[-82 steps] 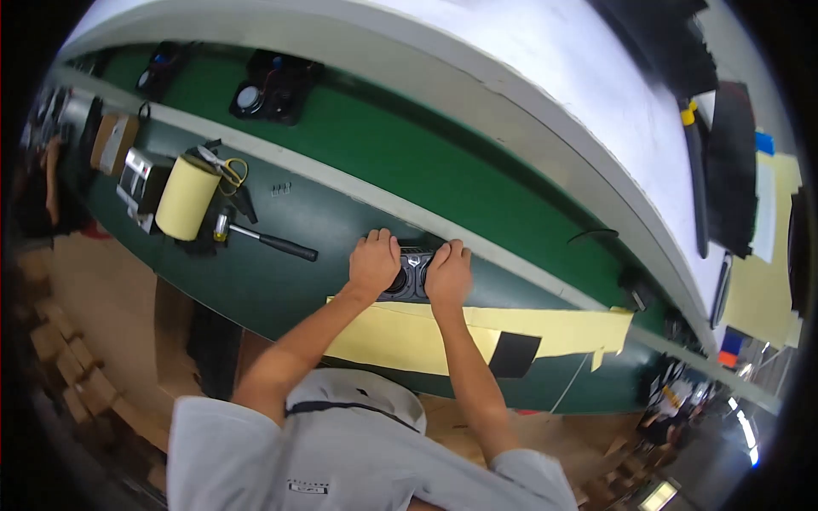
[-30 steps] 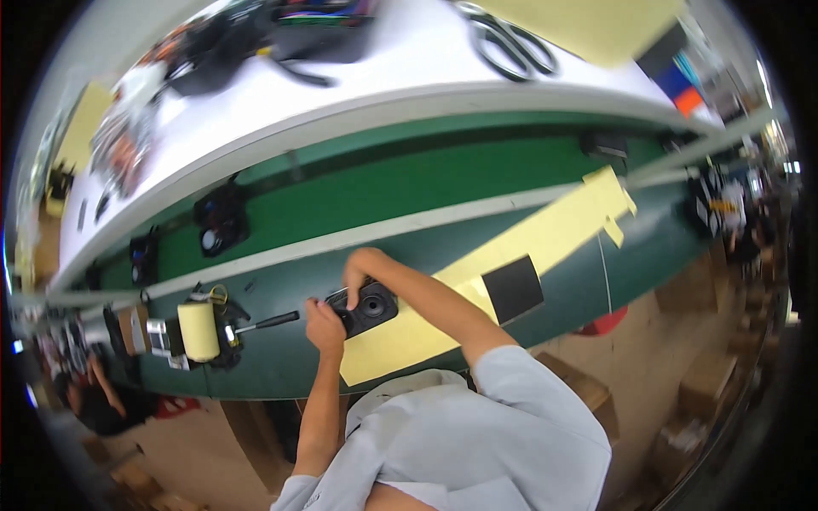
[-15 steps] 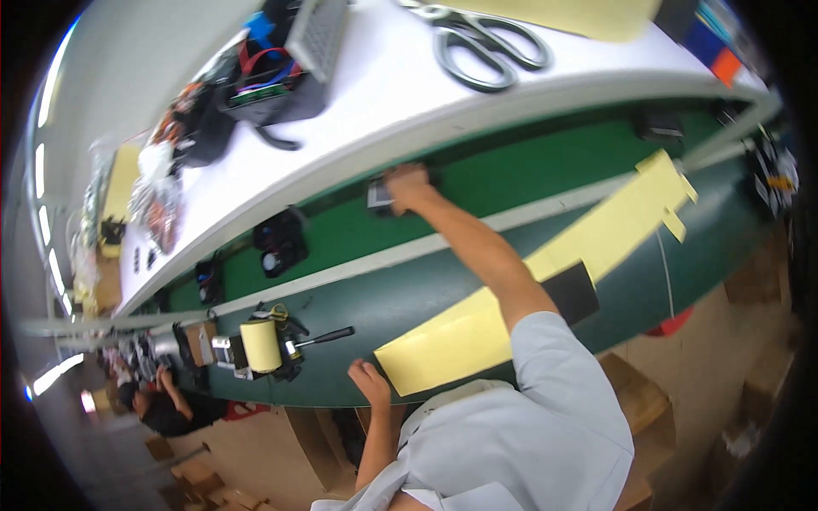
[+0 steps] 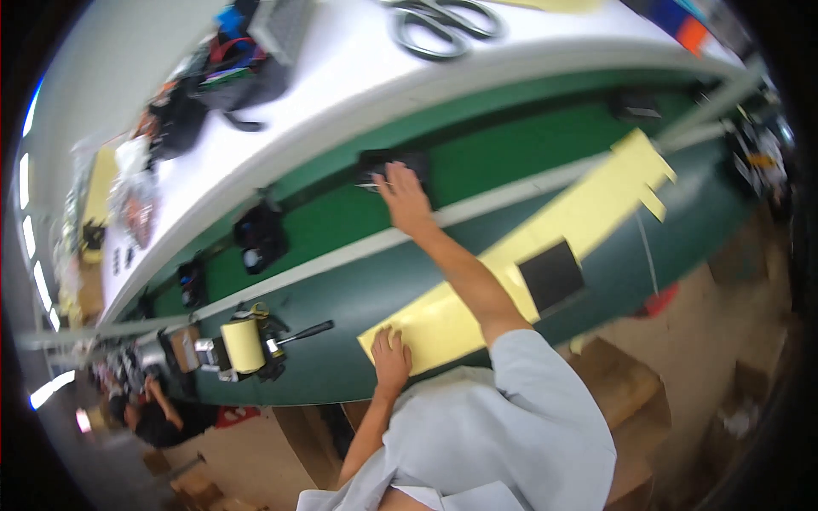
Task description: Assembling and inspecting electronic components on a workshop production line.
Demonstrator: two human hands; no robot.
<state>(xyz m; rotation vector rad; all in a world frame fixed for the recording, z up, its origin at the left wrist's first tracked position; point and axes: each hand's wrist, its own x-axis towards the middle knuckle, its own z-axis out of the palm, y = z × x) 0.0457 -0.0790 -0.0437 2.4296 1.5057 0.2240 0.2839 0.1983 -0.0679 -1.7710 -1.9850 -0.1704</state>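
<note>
Has the right hand (image 4: 404,196), fingers extended, at a black device (image 4: 373,160) on the green belt (image 4: 503,134); the left hand (image 4: 393,359) over the yellow sheet's (image 4: 447,322) left end.

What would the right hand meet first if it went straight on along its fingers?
The right hand would probably meet the black boxy device it overlaps here; whether they touch is unclear.

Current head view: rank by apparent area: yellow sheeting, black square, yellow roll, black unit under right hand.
1. Yellow sheeting
2. Black square
3. Yellow roll
Black unit: partly hidden by the right hand, so unranked.
</note>
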